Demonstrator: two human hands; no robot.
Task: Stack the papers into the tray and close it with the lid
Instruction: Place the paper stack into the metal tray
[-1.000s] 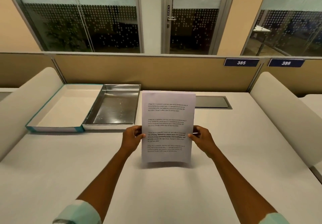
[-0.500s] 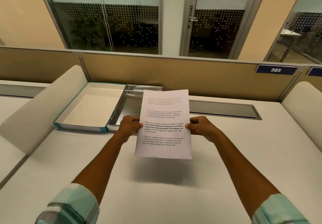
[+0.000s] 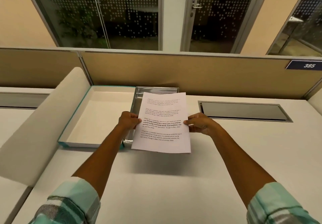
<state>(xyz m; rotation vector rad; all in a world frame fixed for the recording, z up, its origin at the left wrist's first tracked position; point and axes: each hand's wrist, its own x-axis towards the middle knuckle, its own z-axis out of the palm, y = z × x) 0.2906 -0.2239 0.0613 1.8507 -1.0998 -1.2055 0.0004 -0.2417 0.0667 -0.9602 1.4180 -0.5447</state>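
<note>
You're in an open-plan office, at a numbered desk bay. The white desk (image 3: 174, 189) is fenced by a tan partition (image 3: 174, 72) with a plate reading 385 (image 3: 309, 65), plus padded side dividers (image 3: 43, 127). A cable hatch (image 3: 244, 111) sits flush in the desktop. Behind it: frosted, dot-patterned glass walls (image 3: 104, 14) and a glass door (image 3: 217, 17) marked PUSH. Probably a potted plant (image 3: 76, 23) beyond the glass, too dim to confirm.

At frame centre, the left hand (image 3: 129, 121) and right hand (image 3: 200, 124) pinch the side edges of a printed paper sheet (image 3: 162, 122), held above the white desk (image 3: 156, 180). Behind it sits a shiny metal tray (image 3: 137, 100), touching a teal-edged box lid (image 3: 97, 115) to its left.
</note>
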